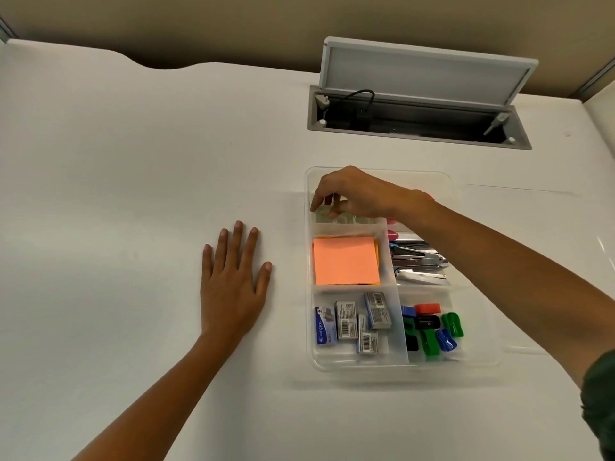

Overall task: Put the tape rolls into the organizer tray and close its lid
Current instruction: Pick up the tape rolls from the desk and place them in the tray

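A clear organizer tray (392, 359) with five compartments sits toward the tabletop's (133, 161) right edge. The left hand (233, 287) lies flat, fingers spread, beside it. The right hand (352, 194) reaches into the far-left compartment, fingertips pinching pale tape rolls (346, 218); their count is unclear. One orange notepad (345, 260) lies behind five staple boxes (352, 322).

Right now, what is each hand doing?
Left hand: open, flat on the table, holding nothing.
Right hand: fingers curled down in the organizer tray's far-left compartment; grip cannot be told.
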